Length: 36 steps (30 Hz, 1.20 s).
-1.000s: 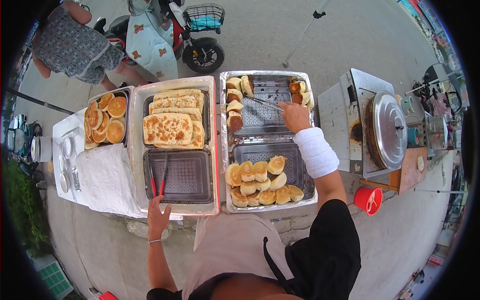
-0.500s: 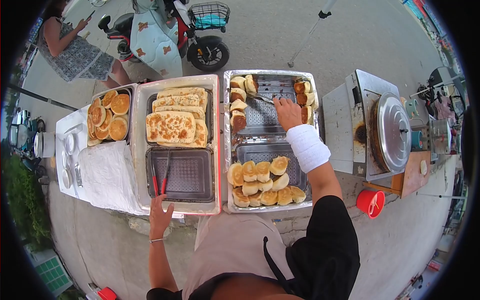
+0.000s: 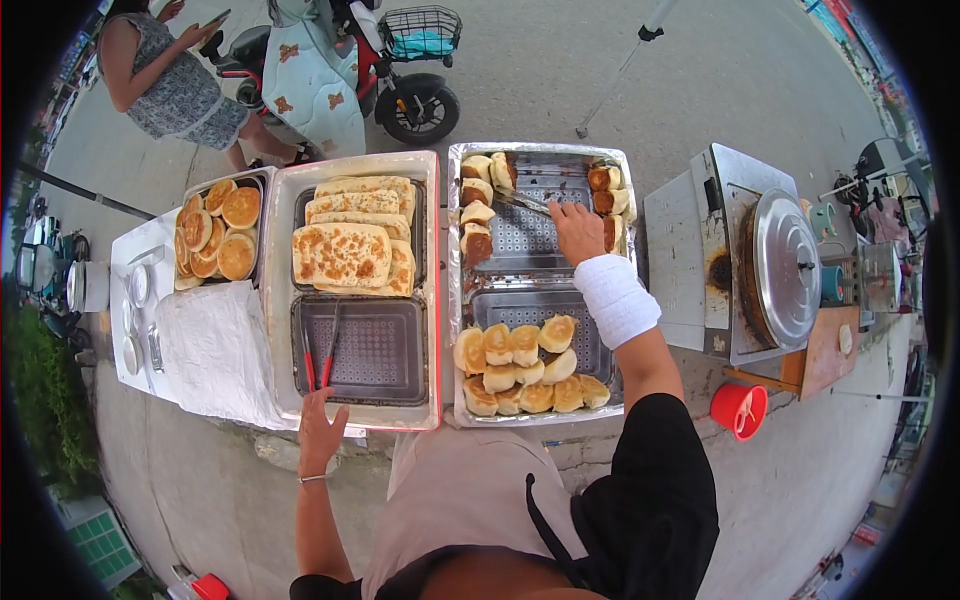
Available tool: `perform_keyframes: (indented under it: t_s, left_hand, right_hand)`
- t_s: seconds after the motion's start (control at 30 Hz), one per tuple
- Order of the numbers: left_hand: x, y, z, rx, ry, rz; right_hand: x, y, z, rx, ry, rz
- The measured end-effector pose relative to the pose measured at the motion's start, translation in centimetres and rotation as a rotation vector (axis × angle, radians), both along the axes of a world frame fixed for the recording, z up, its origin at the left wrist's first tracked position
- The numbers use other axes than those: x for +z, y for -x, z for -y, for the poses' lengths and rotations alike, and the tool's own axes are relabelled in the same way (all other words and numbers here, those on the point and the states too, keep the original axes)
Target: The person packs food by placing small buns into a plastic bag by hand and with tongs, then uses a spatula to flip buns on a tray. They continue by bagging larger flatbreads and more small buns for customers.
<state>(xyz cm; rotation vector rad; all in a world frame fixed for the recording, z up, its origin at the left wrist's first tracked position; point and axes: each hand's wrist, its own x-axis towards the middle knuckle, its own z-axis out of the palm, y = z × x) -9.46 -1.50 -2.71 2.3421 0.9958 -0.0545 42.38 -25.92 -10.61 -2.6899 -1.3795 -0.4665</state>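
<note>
My right hand, with a white towel round its wrist, is closed on metal tongs. The tongs' tips reach the browned buns at the left side of the upper tray. Other buns line that tray's right side. Pale golden buns sit in rows in the lower tray. Resting at the front rim of the white box, my left hand has its fingers apart, right by the handles of red-handled tongs.
Flat breads fill the white box's upper tray, and round cakes lie in a tray further left. To the right stands a lidded griddle, with a red bucket below. A person with a phone walks beside a scooter.
The person at the upper left has stepped right, towards the trays. My right hand and the metal tongs have shifted very slightly; my left hand stays at the rim.
</note>
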Motion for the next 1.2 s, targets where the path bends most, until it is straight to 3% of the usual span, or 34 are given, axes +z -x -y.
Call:
perform_keyframes:
  t_s: [0.4,0.57,0.7,0.8,0.9,1.0,1.1,1.2]
  left_hand:
    - [0.2,-0.2,-0.2,-0.005,-0.003,-0.012]
    - [0.5,-0.5,-0.1,0.013,0.021,-0.020]
    - [-0.3,-0.2,-0.3,-0.006,-0.008,-0.013]
    - [-0.9,-0.9,-0.3,-0.030,-0.045,-0.001]
    - [-0.7,-1.3,-0.1,-0.057,-0.037,0.011]
    - [-1.3,-2.4,-0.2,-0.068,-0.038,0.048]
    - [-0.9,-2.7,-0.3,-0.048,-0.001,0.012]
    - [-1.0,-2.8,-0.1,-0.046,0.042,-0.004]
  right_hand:
    - [-0.2,-0.1,0.1,-0.009,-0.083,-0.028]
    - [1.5,0.4,3.5,-0.006,-0.073,-0.048]
    - [4.4,0.7,7.2,-0.195,-0.221,-0.140]
    - [6.0,-1.8,8.6,-0.401,-0.522,-0.170]
    - [5.6,-6.6,11.8,-0.796,-0.185,-0.172]
    - [5.8,-6.2,14.5,-0.658,-0.427,-0.185]
    - [6.3,-1.6,16.2,-0.638,-0.379,-0.403]
    - [3.2,3.3,18.4,-0.683,-0.326,-0.447]
